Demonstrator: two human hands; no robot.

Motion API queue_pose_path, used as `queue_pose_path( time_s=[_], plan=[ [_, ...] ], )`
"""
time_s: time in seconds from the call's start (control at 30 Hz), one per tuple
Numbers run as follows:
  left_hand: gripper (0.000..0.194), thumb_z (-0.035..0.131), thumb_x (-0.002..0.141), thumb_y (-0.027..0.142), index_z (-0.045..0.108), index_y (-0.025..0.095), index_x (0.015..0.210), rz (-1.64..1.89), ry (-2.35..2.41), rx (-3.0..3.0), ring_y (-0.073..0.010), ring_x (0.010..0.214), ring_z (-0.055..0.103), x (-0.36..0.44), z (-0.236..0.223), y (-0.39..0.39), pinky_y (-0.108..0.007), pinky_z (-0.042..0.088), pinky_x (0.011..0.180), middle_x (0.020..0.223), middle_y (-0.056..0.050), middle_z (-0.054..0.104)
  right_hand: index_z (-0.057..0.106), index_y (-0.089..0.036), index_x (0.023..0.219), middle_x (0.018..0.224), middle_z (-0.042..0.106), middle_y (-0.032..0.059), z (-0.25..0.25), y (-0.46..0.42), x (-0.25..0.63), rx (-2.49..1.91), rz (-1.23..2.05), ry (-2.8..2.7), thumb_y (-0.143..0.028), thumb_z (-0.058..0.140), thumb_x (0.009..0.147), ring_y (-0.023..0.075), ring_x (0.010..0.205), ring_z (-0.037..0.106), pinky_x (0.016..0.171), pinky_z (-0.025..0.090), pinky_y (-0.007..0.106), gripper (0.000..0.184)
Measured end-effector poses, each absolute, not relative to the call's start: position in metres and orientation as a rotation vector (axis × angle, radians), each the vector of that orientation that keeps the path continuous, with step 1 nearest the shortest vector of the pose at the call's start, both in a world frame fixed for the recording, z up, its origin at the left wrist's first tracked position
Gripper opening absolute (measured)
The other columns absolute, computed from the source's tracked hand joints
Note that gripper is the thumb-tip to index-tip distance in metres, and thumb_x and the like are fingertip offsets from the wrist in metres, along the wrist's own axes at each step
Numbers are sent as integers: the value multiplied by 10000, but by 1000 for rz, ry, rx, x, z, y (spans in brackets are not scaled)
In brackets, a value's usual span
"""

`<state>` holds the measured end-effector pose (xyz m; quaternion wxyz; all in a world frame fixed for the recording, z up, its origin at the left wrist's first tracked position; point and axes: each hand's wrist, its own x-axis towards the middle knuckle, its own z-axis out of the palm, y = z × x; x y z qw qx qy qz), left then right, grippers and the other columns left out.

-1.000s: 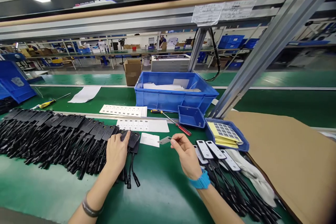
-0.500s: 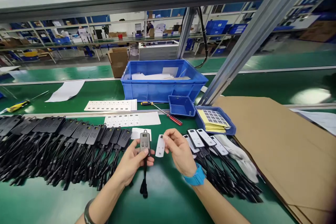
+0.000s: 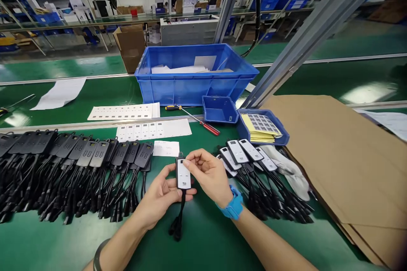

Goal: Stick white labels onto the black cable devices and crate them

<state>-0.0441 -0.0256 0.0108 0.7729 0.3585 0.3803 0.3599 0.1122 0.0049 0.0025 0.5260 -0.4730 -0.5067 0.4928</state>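
Black device (image 3: pixel 177 170): held face up above the middle of the green worktop (image 3: pixel 216 241), between two heaps, its cable (image 3: pixel 182 211) left to hang toward the near edge.
White label (image 3: pixel 184 176): laid over the face of the device, with "TS3" printed at its lower end; whether it is pressed flat all along cannot be told.
Left hand (image 3: pixel 160 194): closed around the device's lower half, the thumb placed across the cable end and the fingertips shown past the far side.
Right hand (image 3: pixel 211 173): bent over the device, the label's top end pinched by thumb and fingers; a blue wristband (image 3: pixel 233 204) is worn below it.
Dark devices (image 3: pixel 98 152): lined up in an overlapping row on the worktop's left side, cables spread toward the near edge.
White-faced devices (image 3: pixel 238 151): heaped to the right, cables fanned toward the near right corner.
Label sheet (image 3: pixel 154 130): spread just this side of the metal strip (image 3: pixel 63 126), with a written note (image 3: pixel 166 148) placed nearer.
Blue bin (image 3: pixel 190 89): set beyond the strip, papers contained in it.
Shallow tray (image 3: pixel 284 139): filled with yellow-edged sheets (image 3: pixel 259 127), near the cardboard (image 3: pixel 321 148) and a white glove (image 3: pixel 291 173).
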Motion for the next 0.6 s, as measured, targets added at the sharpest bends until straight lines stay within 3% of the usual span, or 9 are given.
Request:
queue_pose_path(
  time_s=[0.6],
  plan=[
    [442,564,914,286,343,178,1280,754,857,959,-247,1011,658,-40,14,-28,-402,508,903,1057,-131,677,594,-182,780,661,541,-23,-2,3,112,-1162,1119,-1192,-260,655,795,98,568,503,502,443,207,101]
  ],
)
